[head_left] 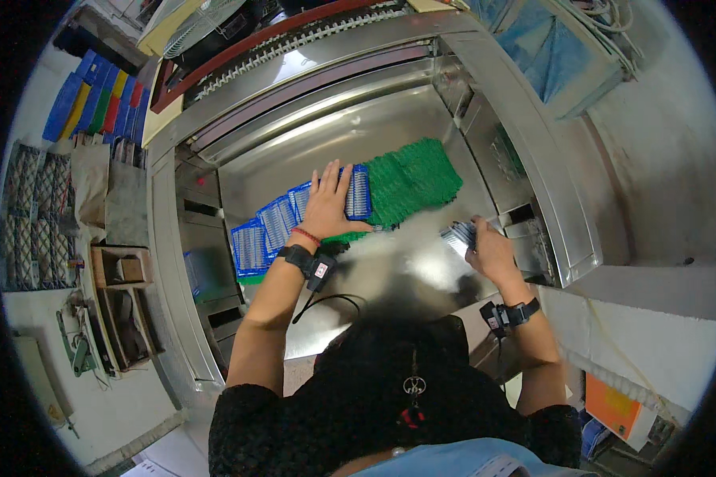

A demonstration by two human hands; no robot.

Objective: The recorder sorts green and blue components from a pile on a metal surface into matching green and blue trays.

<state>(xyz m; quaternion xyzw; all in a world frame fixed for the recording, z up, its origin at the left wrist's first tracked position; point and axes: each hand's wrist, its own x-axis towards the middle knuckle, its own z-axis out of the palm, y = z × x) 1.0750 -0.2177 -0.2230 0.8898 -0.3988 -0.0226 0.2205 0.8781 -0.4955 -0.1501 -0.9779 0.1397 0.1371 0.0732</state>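
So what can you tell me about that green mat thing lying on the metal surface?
The green mat looks like plastic mesh with a fine grid texture. It lies flat on the shiny steel tray, stretching towards the right wall. A row of blue trays overlaps its left end, where the left hand presses flat. The right hand is apart from it.

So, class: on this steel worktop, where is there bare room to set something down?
Bare steel lies between the left hand and the right hand, in front of the green mesh mat. More shows behind the mat, toward the back rail. It is crowded under the left hand, where blue trays lie in a row.
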